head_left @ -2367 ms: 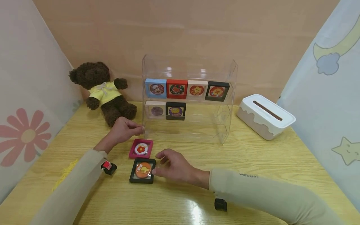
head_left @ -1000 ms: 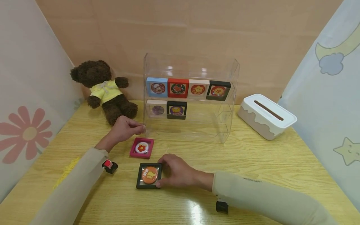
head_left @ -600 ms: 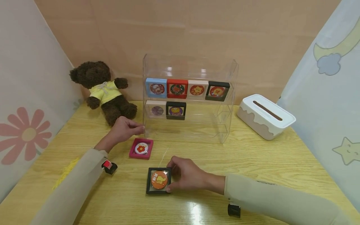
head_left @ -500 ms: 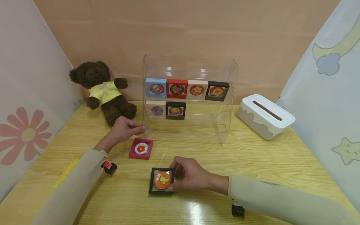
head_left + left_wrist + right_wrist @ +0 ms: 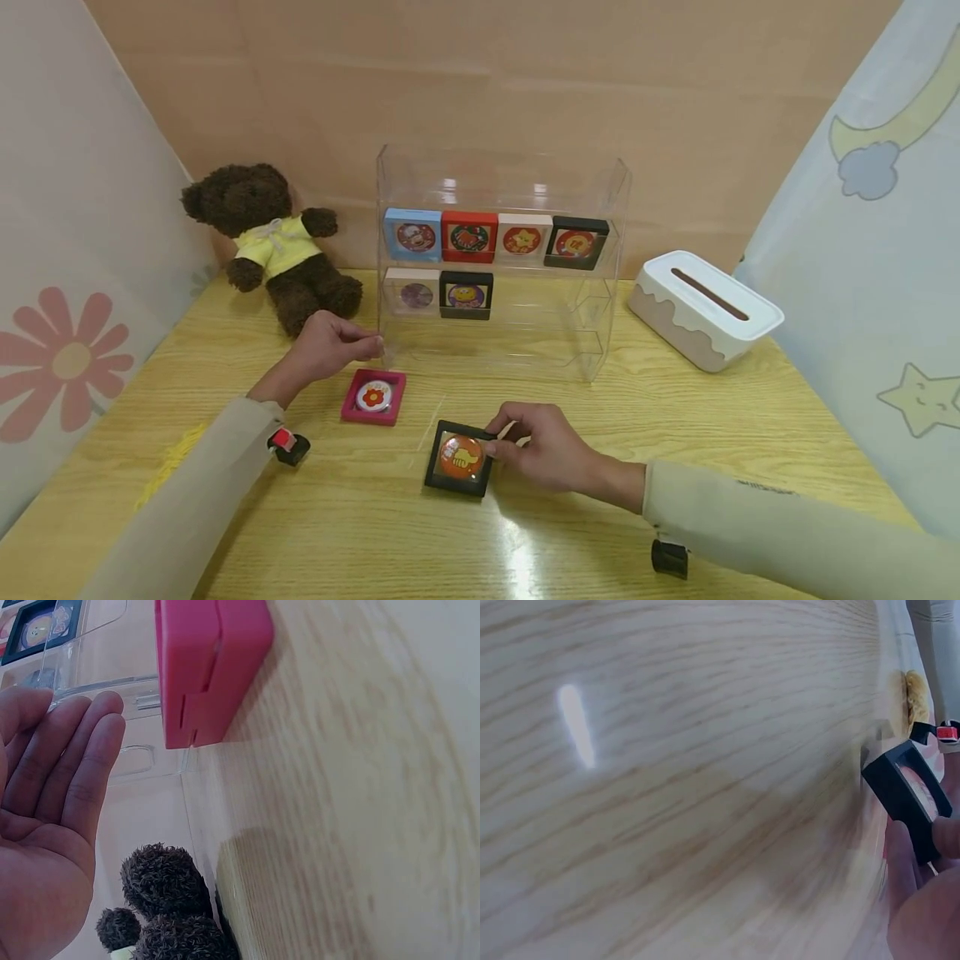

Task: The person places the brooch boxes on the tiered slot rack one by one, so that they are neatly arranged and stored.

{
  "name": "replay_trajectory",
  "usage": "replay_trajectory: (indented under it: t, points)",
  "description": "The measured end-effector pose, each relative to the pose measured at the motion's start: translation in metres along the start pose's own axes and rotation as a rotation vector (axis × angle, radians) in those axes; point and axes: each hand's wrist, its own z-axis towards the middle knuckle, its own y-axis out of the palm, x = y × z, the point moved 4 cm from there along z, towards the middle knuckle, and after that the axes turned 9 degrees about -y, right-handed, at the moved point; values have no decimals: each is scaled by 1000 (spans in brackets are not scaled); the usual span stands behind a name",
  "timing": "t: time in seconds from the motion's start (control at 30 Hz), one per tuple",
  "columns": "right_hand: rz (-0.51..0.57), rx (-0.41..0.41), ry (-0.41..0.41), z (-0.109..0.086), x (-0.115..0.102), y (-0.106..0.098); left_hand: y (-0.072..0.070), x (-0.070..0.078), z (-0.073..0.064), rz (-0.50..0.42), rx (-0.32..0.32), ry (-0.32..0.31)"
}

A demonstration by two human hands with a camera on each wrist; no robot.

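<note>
My right hand [image 5: 551,446] pinches the right edge of a black square badge frame [image 5: 441,475] between thumb and fingers. Inside that frame is an orange round badge with a yellow thumbs-up. In the right wrist view the black frame [image 5: 900,791] is tilted, off the table. My left hand [image 5: 327,346] pinches the lower left edge of a clear acrylic display rack [image 5: 525,346]; the left wrist view shows thumb and index finger meeting at the rack's edge. Just in front of the left hand lies a pink frame [image 5: 348,408] with a flower badge.
Several framed badges stand on the rack, among them a blue frame [image 5: 412,217] and a red frame [image 5: 469,218]. A brown teddy bear [image 5: 277,246] sits at the left, a tissue box [image 5: 697,321] at the right. Yellow strands [image 5: 168,467] lie beside the left sleeve.
My right hand has taken hold of the black badge frame, drawn it right and away from the pink frame, then lifted and tilted it. The left hand stays at the rack.
</note>
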Motion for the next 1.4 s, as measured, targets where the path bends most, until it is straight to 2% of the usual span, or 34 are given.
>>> replay_trajectory:
  t: [0.23, 0.43, 0.63, 0.9, 1.4]
  points:
    - [-49, 85, 18, 0, 0, -17, -1, 1, 0, -11, -16, -8]
    - [-127, 170, -62, 1, -1, -35, 0, 1, 1, -22, -22, -12]
    - [-262, 243, -166, 4, 0, -54, 0, 1, 1, -28, -25, 3]
    - [-423, 303, -217, 11, 4, -77, 0, 0, 1, -30, -28, -12]
    - [-551, 364, -258, 37, 0, -124, 0, -2, 1, -21, -20, 0]
